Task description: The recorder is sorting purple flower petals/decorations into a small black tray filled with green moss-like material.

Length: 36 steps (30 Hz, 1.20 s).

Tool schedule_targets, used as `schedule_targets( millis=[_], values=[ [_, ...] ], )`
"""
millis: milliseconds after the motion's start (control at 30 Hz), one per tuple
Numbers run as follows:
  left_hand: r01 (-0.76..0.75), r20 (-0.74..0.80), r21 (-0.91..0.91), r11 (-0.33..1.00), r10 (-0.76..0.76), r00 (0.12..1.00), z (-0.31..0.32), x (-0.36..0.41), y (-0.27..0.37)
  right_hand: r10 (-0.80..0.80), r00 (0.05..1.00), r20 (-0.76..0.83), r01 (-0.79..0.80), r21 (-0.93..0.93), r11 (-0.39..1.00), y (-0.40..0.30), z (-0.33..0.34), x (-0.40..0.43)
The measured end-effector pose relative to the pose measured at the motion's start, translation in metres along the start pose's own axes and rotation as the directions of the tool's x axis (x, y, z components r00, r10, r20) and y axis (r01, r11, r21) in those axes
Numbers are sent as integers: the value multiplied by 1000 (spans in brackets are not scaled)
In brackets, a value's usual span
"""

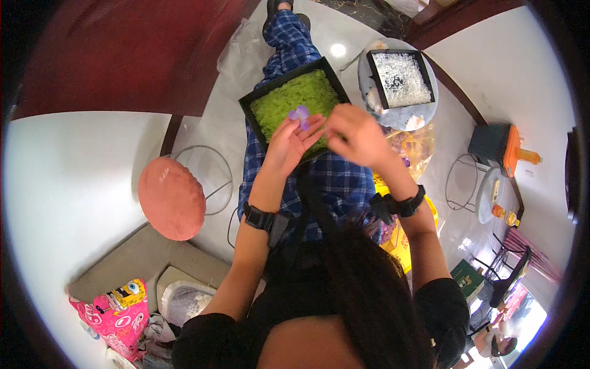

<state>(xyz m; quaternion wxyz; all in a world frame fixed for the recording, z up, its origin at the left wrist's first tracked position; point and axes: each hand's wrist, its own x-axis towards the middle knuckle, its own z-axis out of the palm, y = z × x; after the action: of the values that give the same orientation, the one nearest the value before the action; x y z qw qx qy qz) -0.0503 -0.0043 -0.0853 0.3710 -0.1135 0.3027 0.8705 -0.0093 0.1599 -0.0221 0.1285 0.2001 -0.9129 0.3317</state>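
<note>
A black square tray (258, 125) lined with a green, moss-like material (295, 94) rests on my lap. Above its near part my left hand (291, 143), palm up, holds a small purple flower (299, 115) between thumb and fingers. Just to the right, my right hand (354, 133) is raised over the tray's right edge with its fingers curled. It is blurred, and whether it holds anything small cannot be told. A second black tray (378, 85), filled with small white pieces and some dark bits, lies on a round grey stool (426, 117) at the upper right.
Yellow and clear plastic bags (417, 152) with purple material lie by my right thigh. At left stand a round pink-covered stool (171, 198) and a beige sofa (198, 258). Another stool (486, 193), an orange-lidded container (512, 150) and a distant person (500, 341) are at right.
</note>
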Motion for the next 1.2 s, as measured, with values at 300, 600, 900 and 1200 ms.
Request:
schedule_targets(
  millis=[300,600,900,1200],
  values=[
    [23,34,-106,994,-19,999,-24,5,-10,137,990,36,-135,-40,990,-9,51,4],
    [-57,-31,-109,992,54,998,-9,2,-5,116,990,-79,-128,-165,978,-13,65,2],
    [-112,-3,-19,994,112,994,-11,0,-4,164,986,-42,-169,-136,976,-13,67,2],
    [-169,-52,88,982,174,983,-9,2,-7,210,978,-14,-210,-162,964,-15,67,2]
  ],
)
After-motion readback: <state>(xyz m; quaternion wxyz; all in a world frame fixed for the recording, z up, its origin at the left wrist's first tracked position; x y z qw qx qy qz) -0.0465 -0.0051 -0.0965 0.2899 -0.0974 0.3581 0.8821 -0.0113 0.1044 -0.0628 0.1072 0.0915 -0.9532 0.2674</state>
